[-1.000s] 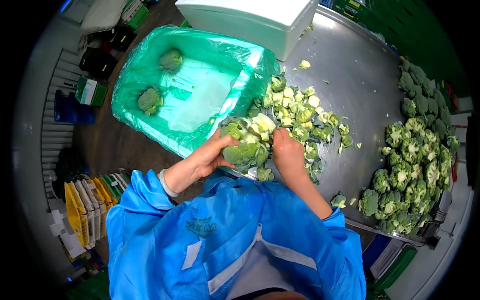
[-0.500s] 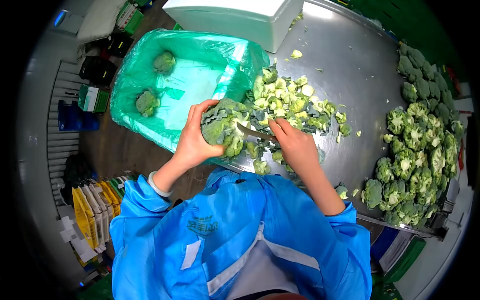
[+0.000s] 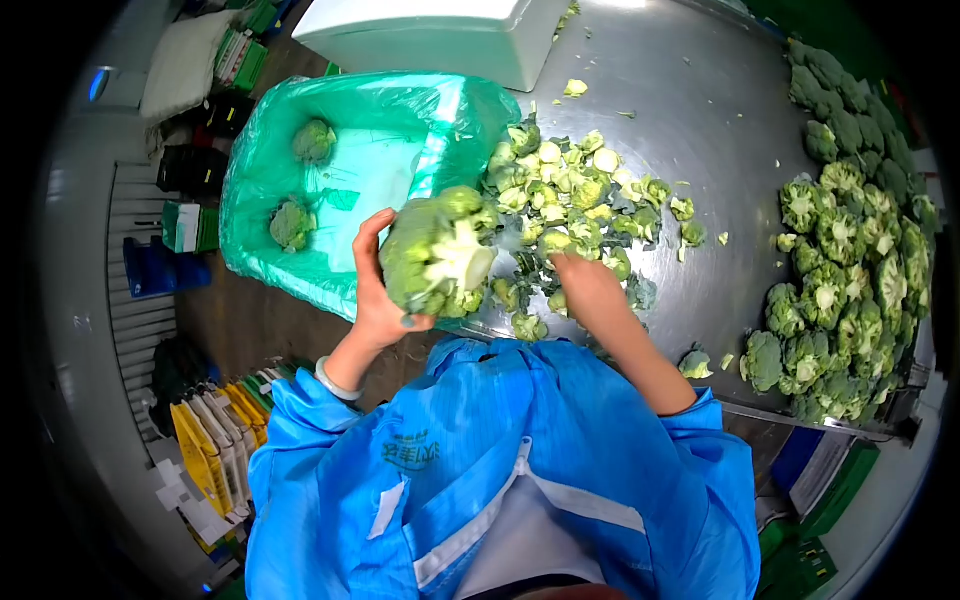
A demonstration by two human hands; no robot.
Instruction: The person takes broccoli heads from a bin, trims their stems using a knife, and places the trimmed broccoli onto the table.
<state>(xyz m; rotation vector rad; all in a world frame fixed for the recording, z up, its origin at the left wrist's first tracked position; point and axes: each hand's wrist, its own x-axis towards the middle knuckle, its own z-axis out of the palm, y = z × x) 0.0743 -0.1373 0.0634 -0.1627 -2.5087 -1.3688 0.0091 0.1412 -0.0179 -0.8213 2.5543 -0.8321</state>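
My left hand (image 3: 378,300) is wrapped round a head of broccoli (image 3: 437,252), whose pale cut stem and trimmed underside face up and to the right. Just right of it, my right hand (image 3: 590,288) is closed around a knife; the blade is only a faint blur between that hand and the broccoli. Beneath and beyond my right hand lies a heap of broccoli trimmings (image 3: 560,190), pale stem pieces mixed with dark leaves. To the left stands a crate lined with green plastic film (image 3: 262,160), holding two broccoli heads (image 3: 314,143) on its left side.
A white foam box (image 3: 430,40) stands behind the lined crate. Many broccoli heads (image 3: 835,290) are piled along the right of the steel table (image 3: 690,110). A small broccoli piece (image 3: 695,363) lies near the front edge. Yellow crates (image 3: 203,455) stand at lower left.
The broccoli has turned in my left hand, so its cut stem now faces up. My right hand has drawn the knife away from the stem, slightly right and down.
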